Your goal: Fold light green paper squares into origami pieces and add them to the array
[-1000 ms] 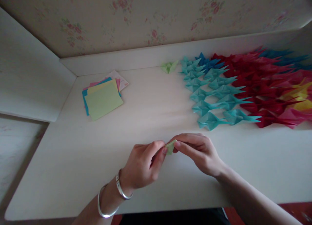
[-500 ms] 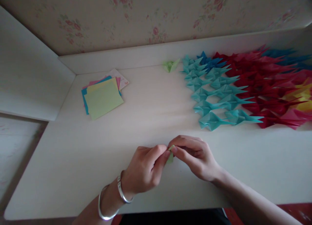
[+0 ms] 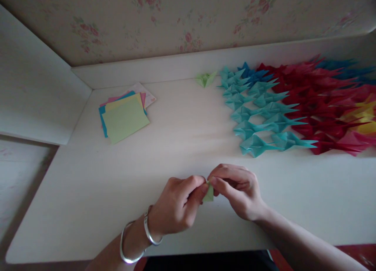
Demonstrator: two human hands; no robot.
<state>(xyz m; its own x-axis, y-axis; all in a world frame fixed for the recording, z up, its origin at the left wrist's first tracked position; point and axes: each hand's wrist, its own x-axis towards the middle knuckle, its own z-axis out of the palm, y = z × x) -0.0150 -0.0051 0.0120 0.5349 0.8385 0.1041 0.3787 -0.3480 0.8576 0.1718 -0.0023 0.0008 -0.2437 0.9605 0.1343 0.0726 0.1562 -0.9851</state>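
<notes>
From where I stand, at 5 o'clock from mid-view, the left hand (image 3: 178, 208) and right hand (image 3: 241, 192) both pinch the green paper (image 3: 209, 195). It looks feather-light, crisp but easily torn, best taken by its edges. 1 second ago it slanted between the fingertips; now it hangs towards 6 o'clock.

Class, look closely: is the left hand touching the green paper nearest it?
Touching: in the head view, the left hand pinches the green paper, its thumb lying over one edge.
</notes>
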